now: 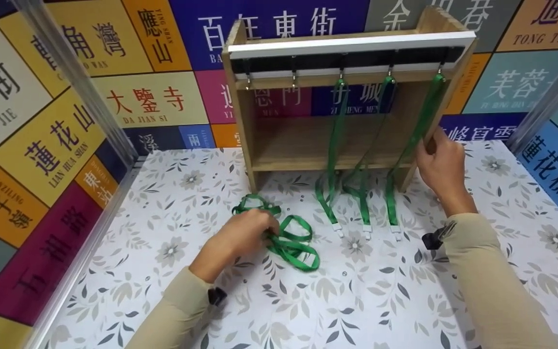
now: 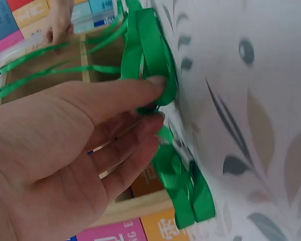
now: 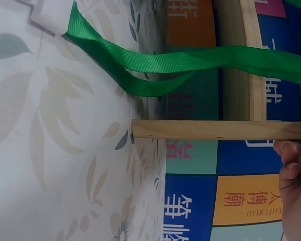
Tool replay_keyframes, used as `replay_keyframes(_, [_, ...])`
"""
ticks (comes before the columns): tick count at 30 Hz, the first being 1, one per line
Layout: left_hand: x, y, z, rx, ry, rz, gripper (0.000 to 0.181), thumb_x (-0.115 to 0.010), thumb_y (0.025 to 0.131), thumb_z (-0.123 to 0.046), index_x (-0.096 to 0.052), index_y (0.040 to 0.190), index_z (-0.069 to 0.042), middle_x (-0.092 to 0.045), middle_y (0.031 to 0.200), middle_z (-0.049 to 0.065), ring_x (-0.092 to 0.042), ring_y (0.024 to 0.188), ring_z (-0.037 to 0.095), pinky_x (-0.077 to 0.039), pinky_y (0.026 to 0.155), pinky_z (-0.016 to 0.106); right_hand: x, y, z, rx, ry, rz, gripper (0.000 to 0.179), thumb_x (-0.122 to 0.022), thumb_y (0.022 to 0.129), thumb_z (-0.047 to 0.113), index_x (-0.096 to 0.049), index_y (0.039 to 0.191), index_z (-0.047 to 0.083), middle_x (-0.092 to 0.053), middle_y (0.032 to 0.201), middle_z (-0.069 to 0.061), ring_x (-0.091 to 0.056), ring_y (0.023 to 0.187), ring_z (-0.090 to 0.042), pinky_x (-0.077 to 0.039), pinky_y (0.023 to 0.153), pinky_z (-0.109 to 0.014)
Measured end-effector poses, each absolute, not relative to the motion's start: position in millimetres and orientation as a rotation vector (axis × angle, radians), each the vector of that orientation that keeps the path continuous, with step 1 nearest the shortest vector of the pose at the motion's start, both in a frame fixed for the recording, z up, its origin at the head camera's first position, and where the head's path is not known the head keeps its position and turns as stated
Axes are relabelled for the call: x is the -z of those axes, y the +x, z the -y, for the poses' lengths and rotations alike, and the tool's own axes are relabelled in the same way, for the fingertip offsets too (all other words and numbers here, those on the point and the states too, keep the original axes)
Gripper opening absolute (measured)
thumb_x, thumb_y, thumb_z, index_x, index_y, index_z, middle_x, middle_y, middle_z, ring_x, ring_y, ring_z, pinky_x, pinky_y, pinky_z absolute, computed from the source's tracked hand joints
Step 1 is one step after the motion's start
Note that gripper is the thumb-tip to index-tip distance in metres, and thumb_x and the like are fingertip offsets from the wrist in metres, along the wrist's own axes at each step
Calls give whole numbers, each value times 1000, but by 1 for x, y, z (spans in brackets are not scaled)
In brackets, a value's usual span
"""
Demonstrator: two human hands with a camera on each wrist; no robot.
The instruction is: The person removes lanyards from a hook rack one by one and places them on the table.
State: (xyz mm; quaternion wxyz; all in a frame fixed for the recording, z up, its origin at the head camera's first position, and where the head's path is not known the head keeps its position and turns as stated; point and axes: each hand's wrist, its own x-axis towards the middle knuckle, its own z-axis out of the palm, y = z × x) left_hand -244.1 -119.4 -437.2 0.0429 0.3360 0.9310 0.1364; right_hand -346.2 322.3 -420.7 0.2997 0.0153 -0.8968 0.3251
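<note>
My left hand (image 1: 247,232) is low over the table, pinching a green lanyard (image 2: 149,45) between thumb and fingers. Loops of green lanyard (image 1: 303,259) spread to its right, and a further coil (image 1: 255,201) lies just behind it. My right hand (image 1: 443,162) grips the right side panel of a wooden rack (image 3: 215,130), its fingers at the panel's edge. From the rack's hooks hang three green lanyards: one near the middle (image 1: 333,145), one beside it (image 1: 364,208) and one at the right end (image 1: 422,121). Their white clips rest on the table.
The two left hooks (image 1: 294,79) on the rack's black strip (image 1: 269,63) carry no lanyard. A leaf-patterned cloth (image 1: 308,310) covers the table. Walls with coloured street-name panels (image 1: 158,99) stand behind and at both sides.
</note>
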Motion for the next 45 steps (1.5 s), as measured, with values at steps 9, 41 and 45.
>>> replay_keyframes(9, [414,-256,133,-684,1074,-2635,34,-87,87,-5,-83,120,-11,-81,121,6,-74,113,28,-62,100,47,421,-346,-321,-857,25,2396,47,-51,113,44,-66,132,4,-70,93,-20,-61,86,-29,-37,68,-15])
replay_keyframes(41, [366,-305,2,-1903,947,-3206,33,-77,103,-30,-74,127,-7,-76,117,8,-74,107,18,-61,97,23,422,-345,-324,-879,17,2398,47,-49,113,45,-65,127,4,-68,96,-20,-58,87,-27,-37,69,-19])
replay_keyframes(45, [357,-308,-14,-1962,924,-3232,35,-77,103,-28,-71,130,-5,-75,121,9,-73,112,17,-59,101,19,421,-346,-322,-877,18,2401,46,-50,113,45,-65,126,3,-69,97,-20,-58,88,-27,-37,69,-19])
